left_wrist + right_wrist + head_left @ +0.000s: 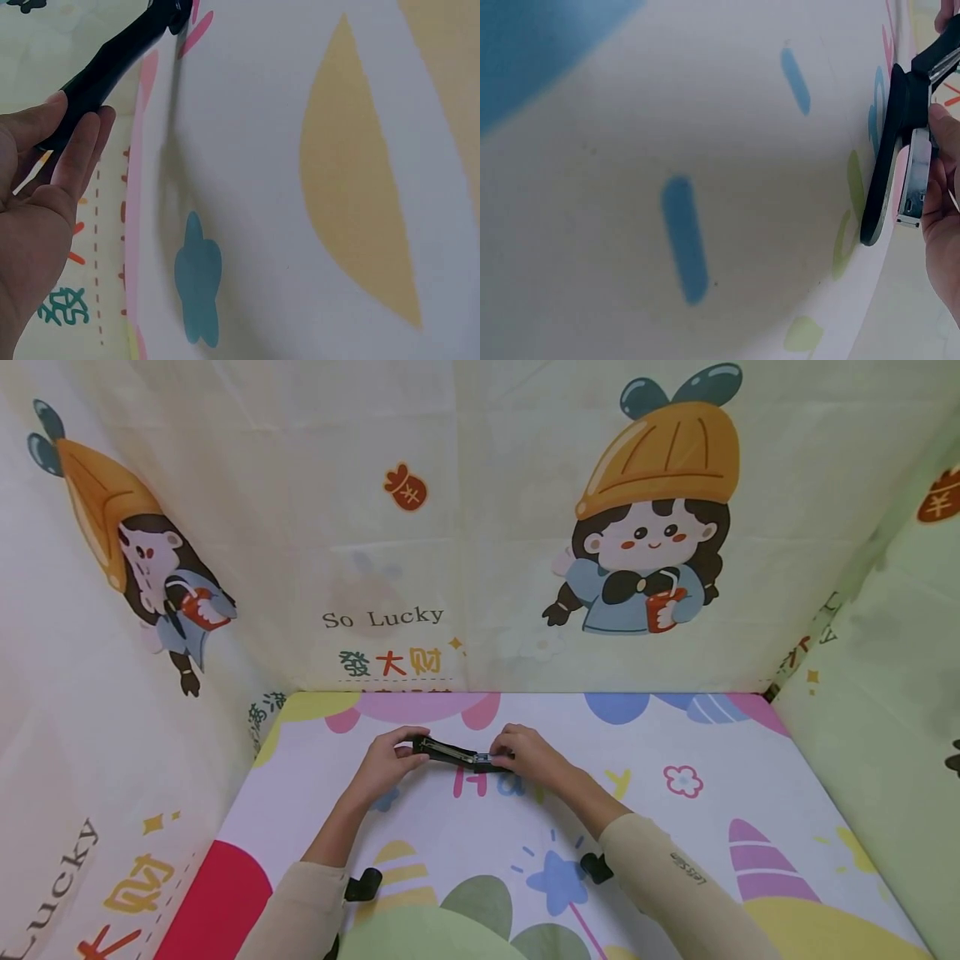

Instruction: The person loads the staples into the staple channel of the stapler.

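A black stapler is held above the table by both hands, its long top arm swung wide open from the base. My left hand pinches the end of that arm between thumb and fingers, as the left wrist view also shows on the stapler. At the other end, my right hand has thumb and fingertips on the metal staple channel, beside the black base. Whether staples lie inside the channel is too small to tell.
The table wears a printed cover with coloured shapes and letters. Patterned cloth hangs behind it and on both sides. Black wrist-worn pieces show at both sleeves.
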### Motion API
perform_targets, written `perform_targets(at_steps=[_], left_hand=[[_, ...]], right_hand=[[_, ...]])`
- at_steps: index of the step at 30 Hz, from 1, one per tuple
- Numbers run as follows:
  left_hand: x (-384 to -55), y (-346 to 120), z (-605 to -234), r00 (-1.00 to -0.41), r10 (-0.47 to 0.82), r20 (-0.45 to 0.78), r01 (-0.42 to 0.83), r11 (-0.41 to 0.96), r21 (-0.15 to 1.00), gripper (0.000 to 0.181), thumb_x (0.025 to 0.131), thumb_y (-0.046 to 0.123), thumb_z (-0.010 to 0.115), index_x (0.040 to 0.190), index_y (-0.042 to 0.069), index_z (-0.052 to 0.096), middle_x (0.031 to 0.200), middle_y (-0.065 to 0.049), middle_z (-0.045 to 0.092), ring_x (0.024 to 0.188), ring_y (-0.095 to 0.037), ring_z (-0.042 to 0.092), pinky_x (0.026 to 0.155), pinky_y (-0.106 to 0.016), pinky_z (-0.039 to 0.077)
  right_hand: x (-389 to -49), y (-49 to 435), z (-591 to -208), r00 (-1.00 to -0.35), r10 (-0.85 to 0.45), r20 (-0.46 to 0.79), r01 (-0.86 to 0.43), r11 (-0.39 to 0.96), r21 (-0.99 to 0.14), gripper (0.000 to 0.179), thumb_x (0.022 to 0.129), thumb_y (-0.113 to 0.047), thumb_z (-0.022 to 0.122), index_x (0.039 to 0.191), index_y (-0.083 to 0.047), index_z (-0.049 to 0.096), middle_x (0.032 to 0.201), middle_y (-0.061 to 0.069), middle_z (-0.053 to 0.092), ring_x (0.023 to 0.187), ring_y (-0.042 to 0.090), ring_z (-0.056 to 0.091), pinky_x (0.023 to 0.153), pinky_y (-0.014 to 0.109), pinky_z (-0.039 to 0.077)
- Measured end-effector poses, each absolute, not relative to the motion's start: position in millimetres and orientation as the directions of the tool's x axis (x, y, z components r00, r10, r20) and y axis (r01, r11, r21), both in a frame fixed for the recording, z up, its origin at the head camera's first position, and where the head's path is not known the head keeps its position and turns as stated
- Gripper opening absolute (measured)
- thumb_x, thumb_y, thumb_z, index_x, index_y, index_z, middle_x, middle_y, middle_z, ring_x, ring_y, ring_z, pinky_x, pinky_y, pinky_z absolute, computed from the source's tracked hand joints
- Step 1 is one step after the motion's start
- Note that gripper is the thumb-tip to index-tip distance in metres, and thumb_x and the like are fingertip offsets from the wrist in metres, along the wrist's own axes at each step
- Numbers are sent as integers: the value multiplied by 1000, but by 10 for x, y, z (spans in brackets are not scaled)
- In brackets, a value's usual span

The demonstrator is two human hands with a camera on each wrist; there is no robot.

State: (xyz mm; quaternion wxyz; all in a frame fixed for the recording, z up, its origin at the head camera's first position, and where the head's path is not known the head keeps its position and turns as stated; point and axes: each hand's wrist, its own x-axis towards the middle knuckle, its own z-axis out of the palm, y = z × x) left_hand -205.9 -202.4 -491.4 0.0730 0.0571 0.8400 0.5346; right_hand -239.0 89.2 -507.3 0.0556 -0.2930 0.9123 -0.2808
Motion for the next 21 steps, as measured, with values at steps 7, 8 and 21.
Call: perform_targets(at_steps=[7, 8, 21], left_hand=[[-2067, -2028, -4934, -982, 184, -48, 35, 423, 906, 46, 91, 3, 77, 136, 5, 65, 140, -17, 61, 104, -27, 70, 83, -25, 59], [-2070, -2028, -4938, -982, 183, -49, 34, 423, 906, 46, 91, 3, 77, 136, 5, 65, 140, -17, 61, 104, -26, 70, 83, -25, 59], [-2076, -2020, -4937, -983, 176, -60, 20, 420, 907, 46, 92, 3, 76, 137, 5, 65, 142, -17, 60, 110, -31, 70, 91, -36, 61]], right_hand=[[-2386, 888, -5092, -823, -559, 103, -516, 657, -550, 10, 93, -18, 78, 101, -11, 80, 100, 1, 70, 93, 15, 61, 88, 33, 55], [-2387, 888, -5092, -823, -559, 107, -517, 657, -548, 10, 93, -17, 78, 101, -11, 80, 100, 2, 70, 93, 15, 61, 88, 33, 55], [-2376, 892, -5082, -811, -566, 148, -548, 648, -529, 12, 90, -13, 81, 100, -9, 83, 98, 3, 74, 91, 16, 66, 86, 30, 59]])
